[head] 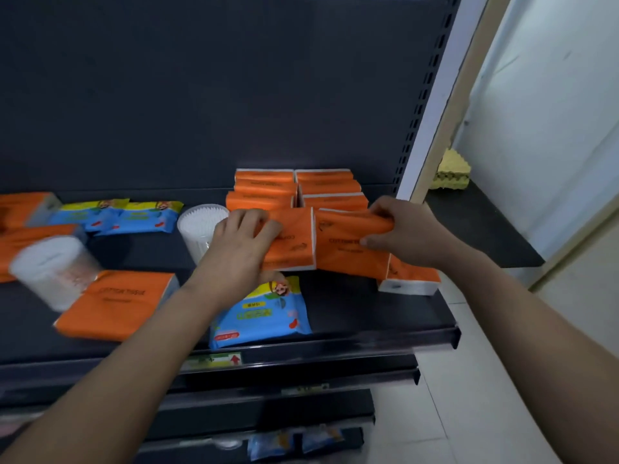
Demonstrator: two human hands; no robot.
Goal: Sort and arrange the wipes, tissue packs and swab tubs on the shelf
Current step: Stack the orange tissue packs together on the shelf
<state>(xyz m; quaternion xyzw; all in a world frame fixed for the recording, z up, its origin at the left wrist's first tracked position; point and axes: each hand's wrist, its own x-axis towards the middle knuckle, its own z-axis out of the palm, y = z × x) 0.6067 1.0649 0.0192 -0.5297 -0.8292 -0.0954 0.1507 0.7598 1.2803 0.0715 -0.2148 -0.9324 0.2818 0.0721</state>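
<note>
I hold two orange tissue packs upright, side by side and touching: the left pack (296, 244) in my left grip (243, 244), the right pack (346, 254) in my right grip (402, 232). Just behind them, stacked orange packs (268, 187) form two tidy rows. Another flat orange pack (117, 303) lies front left. A blue wipes pack (261, 316) lies at the front and two more wipes packs (144, 217) at the back left. One swab tub (196, 229) stands upright, and a blurred swab tub (53, 269) is tilted.

The dark shelf (351, 306) is dimly, evenly lit; the white wall (552, 95) beyond its right edge is brighter. The swab tub (50, 269) near its left edge is motion-blurred, and straight lines are bowed.
</note>
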